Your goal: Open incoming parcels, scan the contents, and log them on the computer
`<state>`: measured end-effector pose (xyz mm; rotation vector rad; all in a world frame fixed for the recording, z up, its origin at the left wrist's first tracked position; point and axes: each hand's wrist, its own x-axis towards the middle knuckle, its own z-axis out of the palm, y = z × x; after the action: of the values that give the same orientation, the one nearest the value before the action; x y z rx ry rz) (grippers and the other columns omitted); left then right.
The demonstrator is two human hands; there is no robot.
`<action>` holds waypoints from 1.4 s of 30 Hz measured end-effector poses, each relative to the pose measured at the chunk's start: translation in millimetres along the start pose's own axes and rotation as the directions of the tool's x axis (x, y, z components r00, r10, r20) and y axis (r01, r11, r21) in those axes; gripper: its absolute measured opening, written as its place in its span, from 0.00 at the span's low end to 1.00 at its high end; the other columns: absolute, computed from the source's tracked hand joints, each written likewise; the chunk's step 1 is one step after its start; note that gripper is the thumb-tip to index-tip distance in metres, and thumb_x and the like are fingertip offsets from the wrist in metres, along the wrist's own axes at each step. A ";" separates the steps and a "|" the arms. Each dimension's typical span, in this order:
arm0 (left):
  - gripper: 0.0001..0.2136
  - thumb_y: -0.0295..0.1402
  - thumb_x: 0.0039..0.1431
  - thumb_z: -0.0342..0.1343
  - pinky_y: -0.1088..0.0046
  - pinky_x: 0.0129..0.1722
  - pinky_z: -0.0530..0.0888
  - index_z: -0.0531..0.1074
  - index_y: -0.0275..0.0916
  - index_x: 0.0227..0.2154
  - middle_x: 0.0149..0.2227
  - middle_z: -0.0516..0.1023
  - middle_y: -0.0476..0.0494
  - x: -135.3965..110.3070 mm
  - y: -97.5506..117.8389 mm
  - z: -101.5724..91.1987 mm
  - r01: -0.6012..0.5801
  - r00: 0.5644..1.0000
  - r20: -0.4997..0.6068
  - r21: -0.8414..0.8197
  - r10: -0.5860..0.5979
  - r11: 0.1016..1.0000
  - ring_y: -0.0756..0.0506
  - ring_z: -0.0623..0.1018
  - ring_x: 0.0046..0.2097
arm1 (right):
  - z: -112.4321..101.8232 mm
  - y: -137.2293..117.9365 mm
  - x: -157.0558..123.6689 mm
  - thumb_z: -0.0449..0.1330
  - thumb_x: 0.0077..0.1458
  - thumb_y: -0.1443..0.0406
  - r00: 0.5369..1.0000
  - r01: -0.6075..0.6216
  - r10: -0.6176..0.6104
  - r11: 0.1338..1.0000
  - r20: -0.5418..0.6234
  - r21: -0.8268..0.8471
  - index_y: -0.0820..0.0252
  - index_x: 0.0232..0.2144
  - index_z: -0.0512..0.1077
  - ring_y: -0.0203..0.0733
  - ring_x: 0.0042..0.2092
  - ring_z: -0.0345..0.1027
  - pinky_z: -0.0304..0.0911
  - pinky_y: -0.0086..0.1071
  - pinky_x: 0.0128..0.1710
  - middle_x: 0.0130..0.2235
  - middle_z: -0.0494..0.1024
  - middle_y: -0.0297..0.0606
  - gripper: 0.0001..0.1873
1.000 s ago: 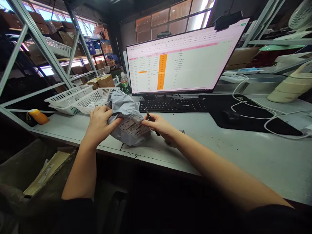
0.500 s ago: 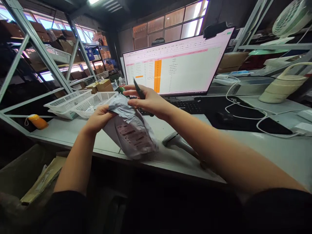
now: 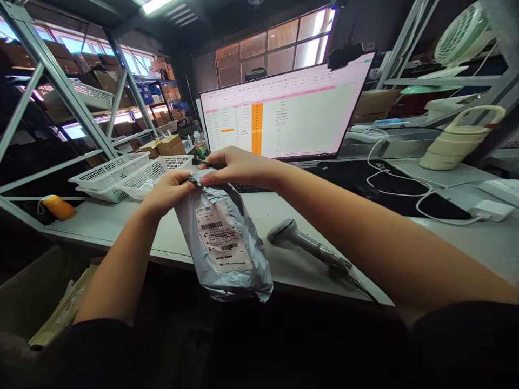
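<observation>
A pale grey plastic mailing bag (image 3: 259, 265) with a white printed barcode label (image 3: 222, 237) hangs tilted over the desk's front edge. Its top end is crumpled. My left hand (image 3: 168, 195) is closed on the left corner of that end, thumb on top. Close beside it, my right hand (image 3: 233, 167) pinches the bag's top edge between thumb and fingers. A thin dark blade tip (image 3: 206, 162) shows by the right fingers; the rest of this knife-like tool is hidden by the hand. What the bag contains is out of sight.
A barcode scanner (image 3: 298, 237) lies on the desk right of the bag, its cable trailing. Behind are a monitor (image 3: 304, 119) and black mat (image 3: 421, 197) with white cables. White baskets (image 3: 158, 173) and an orange object (image 3: 59, 207) stand left; a cream container (image 3: 454, 146) stands right.
The bag's lower end has swung down and toward me, bringing its label into clear view. My right hand has moved slightly left and down onto the top edge; the dark blade has tipped lower.
</observation>
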<state>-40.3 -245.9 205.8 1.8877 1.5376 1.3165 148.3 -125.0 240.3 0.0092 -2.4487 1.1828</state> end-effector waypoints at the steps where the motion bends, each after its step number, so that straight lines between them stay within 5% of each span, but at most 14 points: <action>1: 0.13 0.44 0.53 0.64 0.72 0.33 0.72 0.80 0.38 0.29 0.29 0.79 0.47 2.3 0.8 1.7 -0.021 1.000 -0.004 0.053 0.021 0.998 0.46 0.76 0.32 | 0.2 0.3 -1.1 0.69 0.50 0.56 0.999 -0.045 0.045 0.999 0.010 0.011 0.64 0.32 0.77 0.38 0.36 0.65 0.62 0.32 0.37 0.31 0.74 0.36 0.15; 6: 0.12 0.43 0.52 0.62 0.71 0.32 0.72 0.80 0.39 0.28 0.27 0.77 0.48 9.9 3.5 5.1 -0.116 0.989 0.111 0.200 0.095 0.973 0.46 0.74 0.31 | 11.3 1.7 -12.5 0.70 0.49 0.52 0.990 -0.117 0.106 0.985 0.089 0.128 0.60 0.24 0.69 0.33 0.30 0.57 0.55 0.30 0.31 0.26 0.64 0.30 0.20; 10: 0.15 0.48 0.52 0.63 0.71 0.28 0.70 0.80 0.40 0.27 0.25 0.76 0.47 4.0 1.7 -1.8 -0.066 0.989 0.140 0.158 0.044 0.985 0.47 0.73 0.28 | 15.8 -1.4 -33.0 0.70 0.50 0.48 0.995 -0.099 0.097 0.976 0.021 0.196 0.57 0.23 0.63 0.31 0.26 0.50 0.49 0.29 0.26 0.23 0.56 0.27 0.26; 12: 0.16 0.49 0.51 0.65 0.71 0.29 0.71 0.80 0.39 0.25 0.24 0.76 0.47 -7.0 -8.0 -14.4 -0.026 0.998 0.054 0.141 0.018 0.990 0.46 0.74 0.28 | 6.2 -0.9 -51.1 0.68 0.52 0.46 0.989 -0.090 0.117 0.966 -0.095 0.243 0.56 0.24 0.62 0.31 0.26 0.48 0.47 0.28 0.24 0.23 0.55 0.27 0.26; 14: 0.16 0.49 0.49 0.67 0.69 0.33 0.74 0.80 0.39 0.27 0.27 0.79 0.45 -21.4 -24.2 -32.1 -0.002 0.989 -0.149 0.091 0.016 0.996 0.44 0.77 0.31 | -11.3 4.3 -72.8 0.67 0.53 0.45 0.954 -0.077 0.154 0.955 -0.258 0.285 0.56 0.25 0.62 0.31 0.25 0.49 0.47 0.29 0.23 0.23 0.55 0.28 0.26; 16: 0.18 0.50 0.50 0.67 0.65 0.40 0.76 0.82 0.39 0.32 0.34 0.82 0.43 -32.7 -41.7 -48.2 -0.029 0.917 -0.399 -0.002 0.026 1.000 0.41 0.80 0.38 | -30.1 14.7 -91.3 0.68 0.53 0.45 0.908 -0.095 0.210 0.946 -0.362 0.311 0.56 0.25 0.63 0.31 0.24 0.48 0.45 0.29 0.22 0.23 0.55 0.28 0.26; 19: 0.19 0.50 0.48 0.67 0.63 0.44 0.76 0.81 0.38 0.34 0.36 0.83 0.41 -32.9 -57.2 -54.7 -0.028 0.898 -0.440 0.008 0.029 1.000 0.39 0.79 0.41 | -44.9 32.2 -99.8 0.70 0.51 0.47 0.907 -0.201 0.308 0.916 -0.286 0.348 0.57 0.27 0.66 0.32 0.24 0.49 0.43 0.30 0.21 0.23 0.58 0.30 0.23; 22: 0.16 0.48 0.47 0.67 0.68 0.38 0.73 0.79 0.38 0.30 0.31 0.80 0.45 -17.6 -57.6 -37.9 -0.001 0.940 -0.342 0.016 0.006 1.000 0.43 0.76 0.36 | -40.7 36.9 -87.5 0.73 0.49 0.54 0.901 -0.306 0.375 0.906 -0.217 0.294 0.59 0.35 0.74 0.33 0.25 0.53 0.46 0.30 0.22 0.26 0.66 0.32 0.19; 27: 0.14 0.44 0.49 0.63 0.72 0.34 0.71 0.78 0.39 0.33 0.30 0.77 0.47 -1.8 -58.8 -2.4 0.010 0.937 -0.347 -0.074 -0.035 0.997 0.47 0.74 0.33 | -19.3 20.8 -68.7 0.69 0.51 0.55 0.882 -0.182 0.242 0.966 -0.405 0.181 0.61 0.42 0.78 0.33 0.26 0.57 0.53 0.31 0.24 0.31 0.76 0.38 0.19; 30: 0.13 0.45 0.53 0.59 0.72 0.34 0.71 0.76 0.40 0.35 0.31 0.77 0.47 0.1 -65.1 9.9 -0.012 0.915 -0.403 -0.089 -0.025 0.996 0.47 0.74 0.33 | 3.8 25.8 -67.0 0.71 0.47 0.54 0.956 -0.208 0.230 0.969 -0.181 0.135 0.61 0.37 0.80 0.36 0.30 0.64 0.60 0.31 0.29 0.34 0.79 0.39 0.19; 33: 0.13 0.44 0.56 0.55 0.72 0.37 0.72 0.74 0.41 0.37 0.34 0.77 0.47 3.8 -71.1 19.1 -0.034 0.876 -0.483 -0.083 -0.011 0.996 0.47 0.75 0.35 | 33.8 48.0 -69.4 0.74 0.41 0.55 0.959 -0.284 0.285 0.952 0.012 0.113 0.61 0.35 0.79 0.37 0.32 0.66 0.60 0.30 0.32 0.32 0.78 0.34 0.21; 39: 0.14 0.34 0.54 0.53 0.64 0.52 0.72 0.75 0.40 0.43 0.44 0.78 0.42 10.4 -77.6 36.2 -0.020 0.827 -0.561 0.044 0.041 0.999 0.42 0.76 0.48 | 73.2 77.5 -75.9 0.67 0.48 0.52 0.951 -0.307 0.298 0.907 0.076 0.289 0.61 0.24 0.71 0.31 0.26 0.53 0.49 0.29 0.27 0.23 0.64 0.27 0.19; 42: 0.19 0.28 0.47 0.50 0.57 0.62 0.67 0.77 0.41 0.43 0.49 0.79 0.41 5.3 -74.6 42.3 -0.083 0.900 -0.394 0.265 0.186 0.961 0.39 0.74 0.57 | 75.4 72.8 -76.9 0.69 0.45 0.51 0.956 -0.279 0.292 0.863 0.035 0.422 0.61 0.25 0.71 0.32 0.28 0.55 0.51 0.29 0.29 0.25 0.65 0.28 0.20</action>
<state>-47.0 -205.1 130.5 1.9788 1.8748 1.7553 177.4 -148.4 115.8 -0.2533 -2.1669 1.8132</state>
